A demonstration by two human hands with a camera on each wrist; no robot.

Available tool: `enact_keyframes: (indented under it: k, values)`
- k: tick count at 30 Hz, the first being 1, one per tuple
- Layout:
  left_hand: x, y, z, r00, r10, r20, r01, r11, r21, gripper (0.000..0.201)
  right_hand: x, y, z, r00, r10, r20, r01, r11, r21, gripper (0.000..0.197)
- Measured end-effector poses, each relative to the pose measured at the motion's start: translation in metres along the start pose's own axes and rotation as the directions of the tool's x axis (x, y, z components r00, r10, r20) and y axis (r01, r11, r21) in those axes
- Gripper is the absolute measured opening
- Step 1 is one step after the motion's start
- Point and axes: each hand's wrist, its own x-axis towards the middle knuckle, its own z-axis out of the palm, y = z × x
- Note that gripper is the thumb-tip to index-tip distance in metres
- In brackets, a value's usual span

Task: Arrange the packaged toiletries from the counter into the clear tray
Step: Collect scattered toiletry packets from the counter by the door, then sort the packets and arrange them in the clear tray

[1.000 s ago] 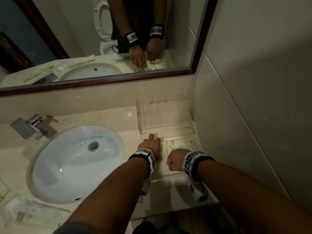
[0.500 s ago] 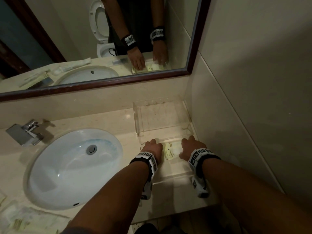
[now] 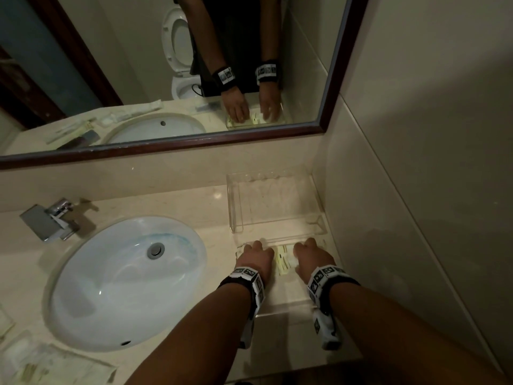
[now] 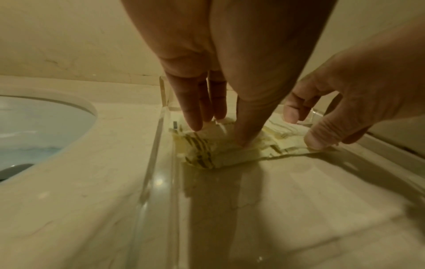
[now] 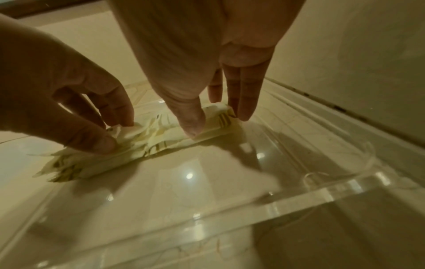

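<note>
A small stack of pale yellow striped toiletry packets (image 3: 283, 259) lies in the far part of the clear tray (image 3: 280, 311) at the counter's right end. My left hand (image 3: 256, 247) holds the stack's left end, and my right hand (image 3: 308, 245) holds its right end. In the left wrist view the left hand (image 4: 218, 134) has its thumb on the near edge of the packets (image 4: 202, 151) and its fingers on the far side. In the right wrist view the right hand (image 5: 218, 123) pinches the packets (image 5: 156, 142) the same way.
A second, taller clear box (image 3: 236, 207) stands just behind the tray against the backsplash. The wall runs close along the tray's right side. The sink (image 3: 125, 284) and faucet (image 3: 52, 218) are to the left. More wrapped packets (image 3: 41, 362) lie at the counter's front left.
My right hand has moved forward from a fist near the tray's middle onto the right end of the packets. The left hand has stayed on the left end.
</note>
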Motion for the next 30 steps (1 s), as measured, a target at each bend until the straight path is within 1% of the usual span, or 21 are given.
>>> enact_keyframes:
  k: [4, 7, 10, 14, 18, 20, 22, 25, 28, 30]
  values:
    - [-0.003, -0.001, 0.0, 1.0, -0.008, -0.01, 0.008, 1.0, -0.022, 0.04, -0.004, -0.002, -0.005, 1.0, -0.011, 0.007, 0.012, 0.999, -0.04, 0.035]
    - [-0.01, -0.003, -0.004, 0.999, -0.009, -0.042, 0.007, 0.998, -0.058, 0.044, -0.011, -0.006, -0.018, 0.999, 0.0, 0.039, 0.005, 0.99, -0.138, 0.042]
    - [-0.016, -0.008, -0.015, 0.997, -0.024, -0.069, 0.018, 0.996, -0.087, 0.046, -0.014, -0.013, -0.036, 0.998, -0.016, 0.062, 0.026, 0.987, -0.157, 0.049]
    - [-0.031, -0.022, -0.031, 0.984, -0.068, -0.165, 0.046, 0.99, -0.137, 0.048, -0.016, -0.029, -0.059, 0.998, -0.064, 0.022, 0.067, 0.98, -0.189, 0.053]
    - [-0.057, -0.044, -0.037, 0.948, -0.192, -0.252, 0.126, 0.959, -0.255, 0.046, -0.019, -0.054, -0.078, 0.989, -0.145, -0.021, 0.137, 0.965, -0.223, 0.056]
    - [-0.073, -0.06, -0.035, 0.918, -0.281, -0.278, 0.187, 0.928, -0.321, 0.046, -0.021, -0.072, -0.085, 0.98, -0.197, -0.037, 0.183, 0.955, -0.233, 0.056]
    - [-0.091, -0.078, -0.032, 0.884, -0.376, -0.279, 0.255, 0.886, -0.387, 0.046, -0.021, -0.092, -0.088, 0.967, -0.249, -0.054, 0.23, 0.943, -0.24, 0.054]
    - [-0.118, -0.108, -0.03, 0.838, -0.475, -0.269, 0.323, 0.829, -0.457, 0.046, -0.025, -0.125, -0.09, 0.944, -0.321, -0.078, 0.293, 0.922, -0.253, 0.052]
    - [-0.142, -0.14, -0.026, 0.795, -0.548, -0.258, 0.374, 0.779, -0.503, 0.047, -0.034, -0.155, -0.083, 0.916, -0.391, -0.088, 0.358, 0.897, -0.259, 0.05]
    - [-0.152, -0.157, -0.017, 0.768, -0.586, -0.258, 0.393, 0.75, -0.531, 0.047, -0.043, -0.169, -0.074, 0.896, -0.438, -0.068, 0.411, 0.879, -0.241, 0.048]
